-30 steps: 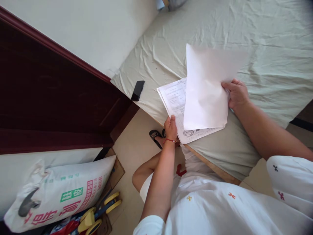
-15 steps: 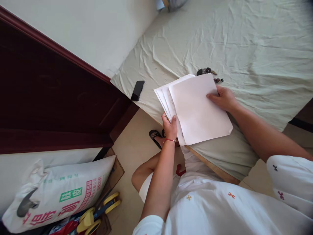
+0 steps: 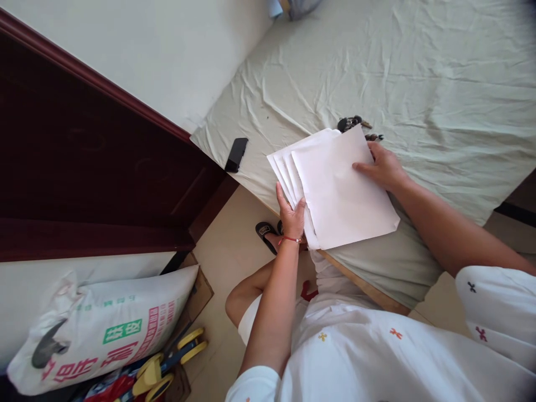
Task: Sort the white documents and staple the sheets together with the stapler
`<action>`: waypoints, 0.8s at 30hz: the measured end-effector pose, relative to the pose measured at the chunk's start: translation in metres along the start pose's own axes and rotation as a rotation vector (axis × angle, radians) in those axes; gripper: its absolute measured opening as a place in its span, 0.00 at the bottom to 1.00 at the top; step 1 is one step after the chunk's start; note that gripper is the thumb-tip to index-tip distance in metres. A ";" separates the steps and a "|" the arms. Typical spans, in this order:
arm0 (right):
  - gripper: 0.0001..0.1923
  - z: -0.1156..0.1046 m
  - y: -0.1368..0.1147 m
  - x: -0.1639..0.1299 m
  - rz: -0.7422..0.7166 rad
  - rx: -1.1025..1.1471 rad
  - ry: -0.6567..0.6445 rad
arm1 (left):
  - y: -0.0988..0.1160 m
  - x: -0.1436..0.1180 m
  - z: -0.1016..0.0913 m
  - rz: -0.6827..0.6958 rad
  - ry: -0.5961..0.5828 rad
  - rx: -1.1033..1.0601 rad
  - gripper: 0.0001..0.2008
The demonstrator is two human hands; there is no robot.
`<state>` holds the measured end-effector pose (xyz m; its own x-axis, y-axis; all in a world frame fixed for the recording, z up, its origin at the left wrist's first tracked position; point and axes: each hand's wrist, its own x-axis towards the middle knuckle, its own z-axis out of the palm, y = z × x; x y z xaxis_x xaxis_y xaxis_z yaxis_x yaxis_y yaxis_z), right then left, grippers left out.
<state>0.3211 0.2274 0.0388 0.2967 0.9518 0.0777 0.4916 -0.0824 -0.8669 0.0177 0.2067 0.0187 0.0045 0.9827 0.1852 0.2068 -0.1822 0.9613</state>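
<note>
Several white sheets of paper are fanned out in a loose stack above the bed's front edge. Along their left edge my left hand grips them, thumb on top and the index finger stretched along the edge, a red string bracelet at the wrist. My right hand pinches the upper right edge of the top sheet, with the thumb on its face and the other fingers partly hidden behind. The top sheet looks blank and has a bent lower right corner. Just beyond the papers lies a bunch of keys.
A black phone lies at the left corner of the pale green bed sheet. A dark red wooden panel stands at left. Below it are a white printed sack and a yellow-wheeled toy on the floor.
The left index finger has straightened upward along the papers' edge. The papers have shifted slightly right and the left edges of the stack are spread a little differently. The right hand stays nearly in place.
</note>
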 end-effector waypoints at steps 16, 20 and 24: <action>0.18 -0.001 -0.007 -0.007 0.165 0.610 -0.060 | -0.012 0.002 -0.002 -0.048 0.028 -0.039 0.35; 0.20 -0.003 -0.007 -0.007 0.170 0.686 -0.035 | -0.014 0.002 -0.001 -0.069 0.033 -0.050 0.35; 0.21 0.000 -0.005 -0.006 0.170 0.723 0.021 | -0.015 0.002 0.000 -0.100 0.059 -0.054 0.28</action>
<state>0.3165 0.2220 0.0430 0.3400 0.9367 -0.0835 -0.2221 -0.0063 -0.9750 0.0150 0.2110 0.0049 -0.0715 0.9926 0.0980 0.1501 -0.0864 0.9849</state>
